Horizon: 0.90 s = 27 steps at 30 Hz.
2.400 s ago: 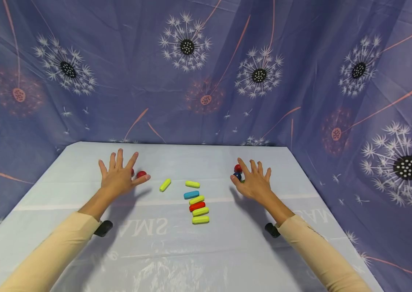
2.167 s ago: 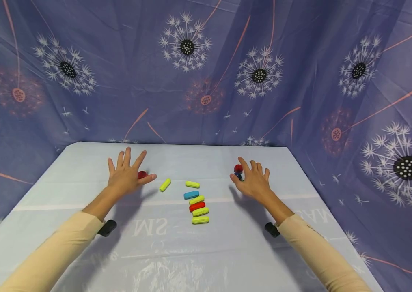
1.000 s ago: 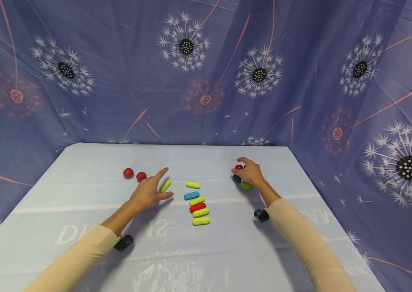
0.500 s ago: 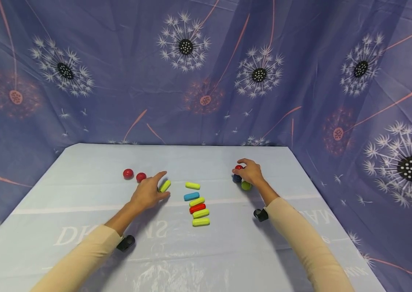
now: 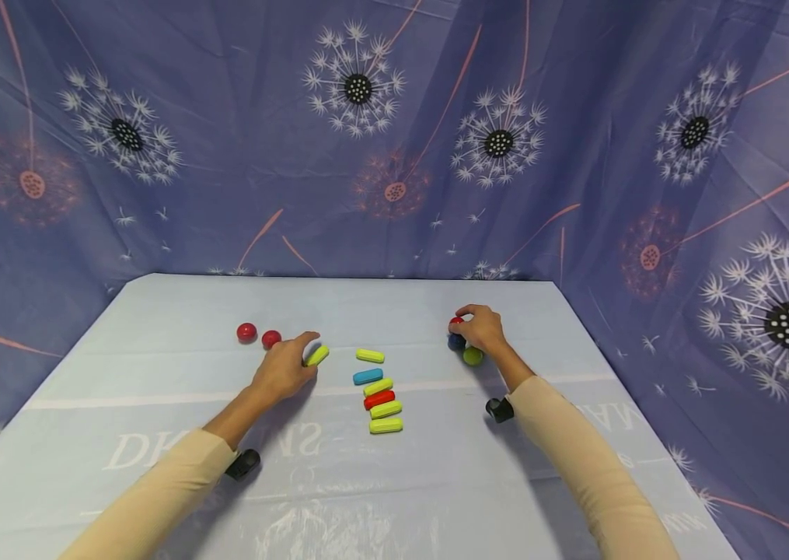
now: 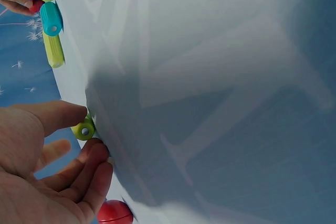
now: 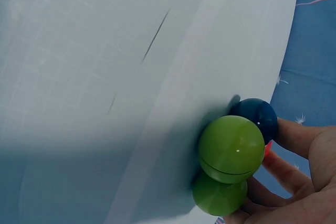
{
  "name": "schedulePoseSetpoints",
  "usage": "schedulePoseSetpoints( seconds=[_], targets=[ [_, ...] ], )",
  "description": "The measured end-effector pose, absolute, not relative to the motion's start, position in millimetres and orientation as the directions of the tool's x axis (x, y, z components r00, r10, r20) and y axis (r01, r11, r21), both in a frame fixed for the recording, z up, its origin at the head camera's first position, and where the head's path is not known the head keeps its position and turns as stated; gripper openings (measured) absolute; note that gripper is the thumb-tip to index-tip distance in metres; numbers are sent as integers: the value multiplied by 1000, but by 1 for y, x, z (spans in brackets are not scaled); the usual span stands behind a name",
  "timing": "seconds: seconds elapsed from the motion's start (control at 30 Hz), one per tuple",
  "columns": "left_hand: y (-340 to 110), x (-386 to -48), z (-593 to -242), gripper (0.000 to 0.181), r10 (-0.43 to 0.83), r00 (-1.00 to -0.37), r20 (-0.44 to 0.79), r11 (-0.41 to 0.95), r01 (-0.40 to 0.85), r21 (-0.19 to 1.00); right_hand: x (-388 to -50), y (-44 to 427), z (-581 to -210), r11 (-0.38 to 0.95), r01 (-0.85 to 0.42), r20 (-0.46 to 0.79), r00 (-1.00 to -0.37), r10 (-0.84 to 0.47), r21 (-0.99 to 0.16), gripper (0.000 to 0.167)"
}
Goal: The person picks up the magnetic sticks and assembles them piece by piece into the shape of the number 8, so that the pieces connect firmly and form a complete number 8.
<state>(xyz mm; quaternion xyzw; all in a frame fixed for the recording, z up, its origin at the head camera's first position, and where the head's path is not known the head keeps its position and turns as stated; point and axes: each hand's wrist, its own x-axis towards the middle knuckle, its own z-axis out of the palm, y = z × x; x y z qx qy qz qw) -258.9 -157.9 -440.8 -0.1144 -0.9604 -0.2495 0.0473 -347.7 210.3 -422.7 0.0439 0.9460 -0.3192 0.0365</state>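
1. Head view: seems early days tbh, nothing looks lifted yet. Six sticks [image 5: 385, 409] already make a loose column, right of the fingers of the left hand [image 5: 281, 373]; a lone yellow stick [image 5: 318, 355] lies between those fingers. Both arms reach forward, backs of the hands up.
2. Left wrist: thumb one side of that stick, fingertips the other. Can't tell if they're gripping.
3. Right wrist: right hand [image 7: 304, 177] has fingers curled round a mostly hidden red ball [image 7: 268, 148], blue ball [image 7: 257, 115] and green ball [image 7: 231, 144] just beside them.
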Motion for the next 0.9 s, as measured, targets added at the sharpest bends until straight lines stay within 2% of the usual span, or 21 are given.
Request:
schedulePoseSetpoints(
  seconds=[0.43,0.7,0.9],
  targets=[
    [-157,-263,-439,52,176,-976,131,852,218,476,-348,211,-429,792,88,-35,-996,85,-604,40],
    [-158,-267,-439,36,151,-980,132,848,197,492,-348,211,-428,784,77,-6,-996,93,-616,38],
    [-156,-272,-439,27,141,-979,144,846,195,496,-349,204,-424,775,2,65,-996,55,-632,36]
  ],
)
